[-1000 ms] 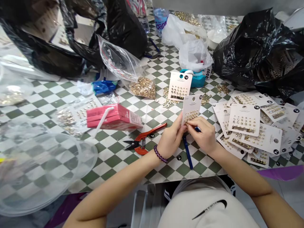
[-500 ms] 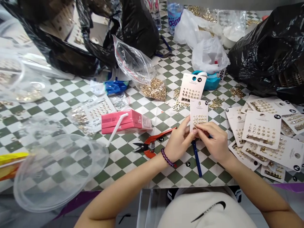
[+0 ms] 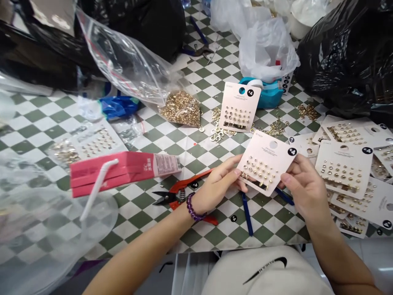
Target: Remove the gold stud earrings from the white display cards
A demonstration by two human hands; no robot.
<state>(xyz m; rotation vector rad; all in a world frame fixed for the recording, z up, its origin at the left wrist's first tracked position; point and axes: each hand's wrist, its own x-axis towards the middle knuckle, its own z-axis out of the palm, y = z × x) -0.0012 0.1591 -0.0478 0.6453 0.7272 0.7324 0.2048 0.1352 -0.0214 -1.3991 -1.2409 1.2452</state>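
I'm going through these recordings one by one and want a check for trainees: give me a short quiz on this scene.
1. Which hand wears the purple beaded bracelet?
2. True or false: the red-handled snips lie on the checkered table, held by neither hand.
3. What do the two hands hold between them? A: pink carton. B: gold stud-earring card. C: blue pen.

Key: 1. The left hand. 2. True. 3. B, the gold stud-earring card, with the right hand at its edge.
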